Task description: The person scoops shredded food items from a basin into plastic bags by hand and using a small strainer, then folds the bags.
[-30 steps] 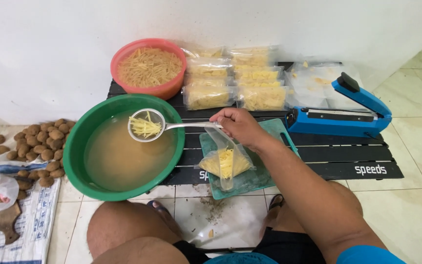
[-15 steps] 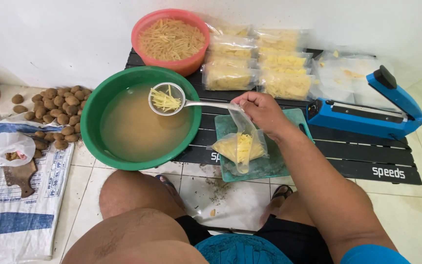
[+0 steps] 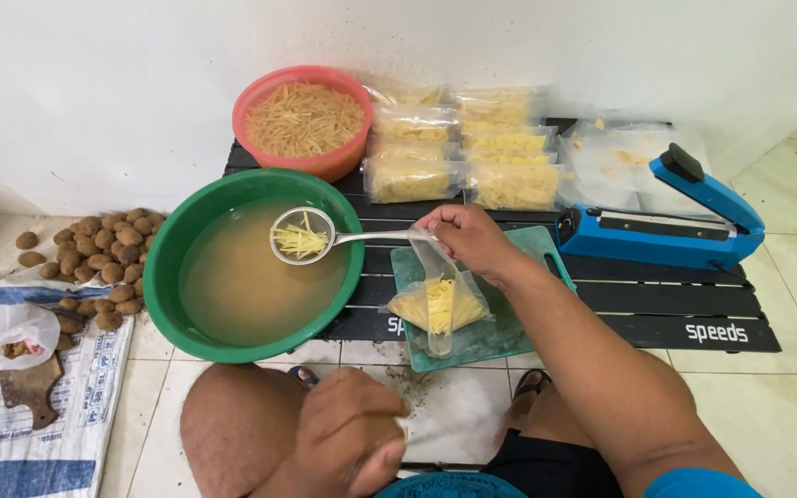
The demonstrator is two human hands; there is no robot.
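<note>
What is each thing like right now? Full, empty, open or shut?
Strainer: holds yellow strips, above the water.
Green basin: full of cloudy water.
Bag: open, partly filled.
Red bowl: full of strips.
Sealer: arm up, open.
Right hand: gripping the strainer handle.

Green basin, round, filled with cloudy tan-brown liquid. Silver metal strainer, holding pale yellow strips. Salmon-red bowl, heaped with straw-yellow shreds. Clear plastic bag, pale yellow contents, on teal-green tray. Stacked clear packets, yellow contents. Blue heat sealer, black knob and black strip. Black slatted table, white lettering. Brown rounded tubers, scattered on the floor. White woven sack, blue stripes and blue print. Brown wooden board. White wall. Cream floor tiles, grey grout.
</note>
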